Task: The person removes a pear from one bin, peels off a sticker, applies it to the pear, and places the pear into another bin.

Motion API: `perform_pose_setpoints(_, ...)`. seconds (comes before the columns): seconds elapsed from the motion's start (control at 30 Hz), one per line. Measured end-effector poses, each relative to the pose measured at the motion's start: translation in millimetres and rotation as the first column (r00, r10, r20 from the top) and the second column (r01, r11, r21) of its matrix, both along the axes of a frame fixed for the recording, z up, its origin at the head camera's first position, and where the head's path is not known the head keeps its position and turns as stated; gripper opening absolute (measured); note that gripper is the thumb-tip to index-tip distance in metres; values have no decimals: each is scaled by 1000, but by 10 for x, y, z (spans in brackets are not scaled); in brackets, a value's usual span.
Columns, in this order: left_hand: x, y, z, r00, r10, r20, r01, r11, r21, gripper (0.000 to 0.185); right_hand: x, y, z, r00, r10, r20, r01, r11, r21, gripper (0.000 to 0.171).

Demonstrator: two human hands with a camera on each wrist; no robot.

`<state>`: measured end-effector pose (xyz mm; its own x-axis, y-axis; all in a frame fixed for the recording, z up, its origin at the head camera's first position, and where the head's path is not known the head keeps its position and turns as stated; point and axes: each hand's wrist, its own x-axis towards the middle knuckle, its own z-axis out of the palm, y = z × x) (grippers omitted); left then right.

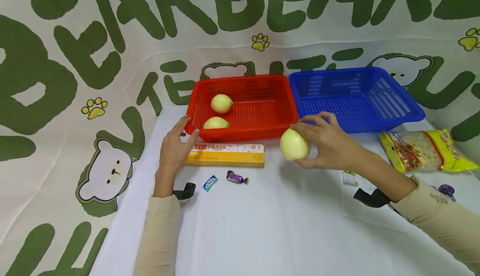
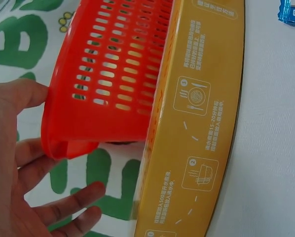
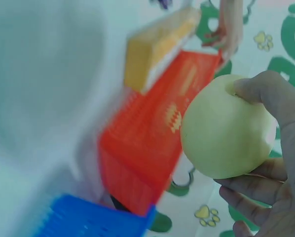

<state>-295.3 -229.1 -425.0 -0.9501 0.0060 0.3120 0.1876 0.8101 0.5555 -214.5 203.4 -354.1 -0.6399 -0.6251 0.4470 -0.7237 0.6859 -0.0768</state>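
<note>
My right hand (image 1: 326, 142) curls around a smooth, round, pale yellow-green apple (image 1: 294, 144), thumb near its stem dimple and fingers wrapped underneath, as the right wrist view shows (image 3: 225, 127). The fruit sits just above the white tabletop (image 1: 262, 226), close to the front right corner of the red basket (image 1: 277, 101), a rectangular tray of glossy plastic with slotted, perforated walls. Two more pale apples (image 1: 221, 103) lie inside it toward the left end, one behind the other.

My left hand (image 1: 174, 146) is spread, fingers straight and relaxed, gripping nothing; its fingertips rest against the basket's front left corner, and the left wrist view shows the thumb (image 2: 19, 96) touching the rounded red rim.

Just in front of the basket lies a long, flat yellow cardboard pasta box (image 1: 225, 154) with printed cooking icons. Near it on the table sit two small wrapped sweets, one blue (image 1: 210, 182), one shiny purple (image 1: 237, 178). A blue basket (image 1: 390, 101) of the same perforated plastic stands right beside the red one, and a crinkly yellow noodle packet (image 1: 423, 151) lies to the right.
</note>
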Motion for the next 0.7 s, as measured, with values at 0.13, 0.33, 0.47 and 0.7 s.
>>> perform_pose_setpoints(0.13,-8,-31,-4,1000,2,11,-2,1000,-3,67,152,-26,-238,999,38,-18,-38,999,-2,82)
perform_pose_setpoints(0.33,-4,-62,-22,1000,8,4,-8,1000,0,66,265,-103,-523,998,51,31,-51,999,6,80)
perform_pose_setpoints(0.47,10,-66,-15,1000,10,2,-10,1000,2,67,306,-153,-647,997,51,66,-52,999,16,80)
perform_pose_setpoints(0.7,-10,-12,5,1000,-8,-3,8,1000,4,67,363,-129,-802,997,54,49,-55,999,4,84)
